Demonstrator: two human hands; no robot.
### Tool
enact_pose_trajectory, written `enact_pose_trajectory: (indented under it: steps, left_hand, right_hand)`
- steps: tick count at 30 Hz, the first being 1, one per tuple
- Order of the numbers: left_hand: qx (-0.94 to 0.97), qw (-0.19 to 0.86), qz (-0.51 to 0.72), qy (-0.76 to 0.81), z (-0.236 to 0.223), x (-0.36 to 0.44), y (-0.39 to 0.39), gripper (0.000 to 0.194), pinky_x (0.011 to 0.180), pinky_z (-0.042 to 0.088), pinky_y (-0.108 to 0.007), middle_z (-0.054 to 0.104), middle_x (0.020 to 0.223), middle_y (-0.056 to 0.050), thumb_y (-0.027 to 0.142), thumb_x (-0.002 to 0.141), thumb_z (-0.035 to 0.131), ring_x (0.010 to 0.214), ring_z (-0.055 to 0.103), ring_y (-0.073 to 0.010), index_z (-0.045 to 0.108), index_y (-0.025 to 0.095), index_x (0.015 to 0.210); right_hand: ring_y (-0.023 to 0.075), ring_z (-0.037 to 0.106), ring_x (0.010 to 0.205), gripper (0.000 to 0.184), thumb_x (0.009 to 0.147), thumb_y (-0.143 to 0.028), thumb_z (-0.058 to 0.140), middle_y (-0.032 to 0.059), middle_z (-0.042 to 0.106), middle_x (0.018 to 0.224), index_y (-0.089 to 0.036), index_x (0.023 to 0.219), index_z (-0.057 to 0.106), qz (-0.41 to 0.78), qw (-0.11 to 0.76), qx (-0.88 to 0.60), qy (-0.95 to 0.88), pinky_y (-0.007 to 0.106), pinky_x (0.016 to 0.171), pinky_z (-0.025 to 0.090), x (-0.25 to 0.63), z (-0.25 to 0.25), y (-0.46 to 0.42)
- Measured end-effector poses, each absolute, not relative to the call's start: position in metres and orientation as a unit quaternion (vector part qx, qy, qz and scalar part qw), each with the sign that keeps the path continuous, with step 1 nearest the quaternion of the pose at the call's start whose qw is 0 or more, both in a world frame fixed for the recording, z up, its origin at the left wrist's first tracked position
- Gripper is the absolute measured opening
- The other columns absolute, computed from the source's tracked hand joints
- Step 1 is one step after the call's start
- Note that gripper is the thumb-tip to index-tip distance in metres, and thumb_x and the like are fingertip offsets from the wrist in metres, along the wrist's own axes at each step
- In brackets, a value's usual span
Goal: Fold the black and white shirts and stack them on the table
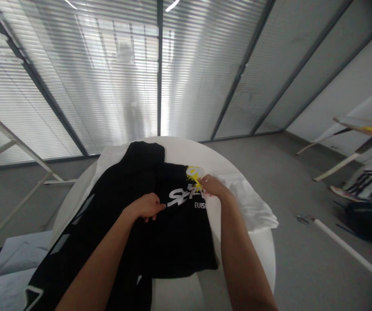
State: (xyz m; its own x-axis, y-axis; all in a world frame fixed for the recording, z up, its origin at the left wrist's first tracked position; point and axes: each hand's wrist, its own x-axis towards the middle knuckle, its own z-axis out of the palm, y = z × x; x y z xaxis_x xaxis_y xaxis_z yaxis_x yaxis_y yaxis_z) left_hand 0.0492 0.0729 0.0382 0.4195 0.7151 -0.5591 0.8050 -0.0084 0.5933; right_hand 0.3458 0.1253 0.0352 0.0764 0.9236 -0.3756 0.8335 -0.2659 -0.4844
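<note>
A folded black T-shirt (179, 246) with white lettering and a yellow splash print lies on a round white table (201, 151). My left hand (147, 206) is closed at the shirt's left side, thumb and finger pinching the cloth beside the lettering. At its upper right edge, my right hand (212, 185) grips the fabric by the yellow print. Under my left forearm a long black garment (108, 207) with pale bars stretches across the table's left side. White cloth (253, 203) hangs over the table's right edge, next to my right forearm.
Papers (20, 255) lie at the lower left beside a pale metal frame (14, 140). A white pole (351, 248) and a dark bag (367, 220) are on the floor at right, near another table (364, 125). Glass panels with blinds (124, 86) stand behind.
</note>
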Motion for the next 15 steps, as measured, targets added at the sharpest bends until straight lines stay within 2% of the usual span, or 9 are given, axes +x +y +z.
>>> enact_pose_trajectory:
  steps: [4,6,10,15]
  left_hand:
    - [0.663,0.430,0.054,0.610,0.032,0.054,0.078,0.041,0.039,0.037,-0.022,0.070,0.066,-0.004,0.052,0.091,0.040,0.034,0.054,-0.0116,0.057,0.016,0.095]
    - [0.641,0.424,0.096,0.633,0.028,0.056,0.080,0.039,0.039,0.037,-0.021,0.069,0.065,-0.002,0.050,0.092,0.039,0.033,0.053,-0.0105,0.054,0.016,0.102]
    - [0.622,0.440,0.121,0.636,0.025,0.056,0.083,0.034,0.039,0.036,-0.021,0.069,0.062,-0.001,0.044,0.092,0.044,0.031,0.050,-0.0101,0.053,0.015,0.108]
    - [0.622,0.443,0.117,0.636,0.022,0.055,0.083,0.026,0.036,0.033,-0.020,0.067,0.059,0.000,0.033,0.090,0.048,0.030,0.048,-0.0099,0.055,0.016,0.108]
  right_hand:
    - [0.0253,0.064,0.103,0.050,0.093,-0.051,0.041,0.0188,0.067,0.113,-0.011,0.115,0.061,0.234,0.159,-0.757,-0.588,0.033,0.087,0.047,0.341,0.023,0.133]
    - [0.0263,0.061,0.112,0.055,0.091,-0.051,0.044,0.0187,0.065,0.120,-0.010,0.125,0.057,0.232,0.199,-0.743,-0.595,0.034,0.095,0.044,0.337,0.017,0.136]
    - [0.0271,0.062,0.112,0.063,0.084,-0.051,0.053,0.0178,0.065,0.120,-0.010,0.132,0.055,0.246,0.257,-0.741,-0.569,0.035,0.095,0.044,0.333,0.006,0.141]
    - [0.0218,0.067,0.096,0.049,0.075,-0.037,0.062,0.0113,0.070,0.112,-0.014,0.119,0.063,0.336,0.317,-0.714,-0.525,0.029,0.079,0.052,0.339,-0.003,0.146]
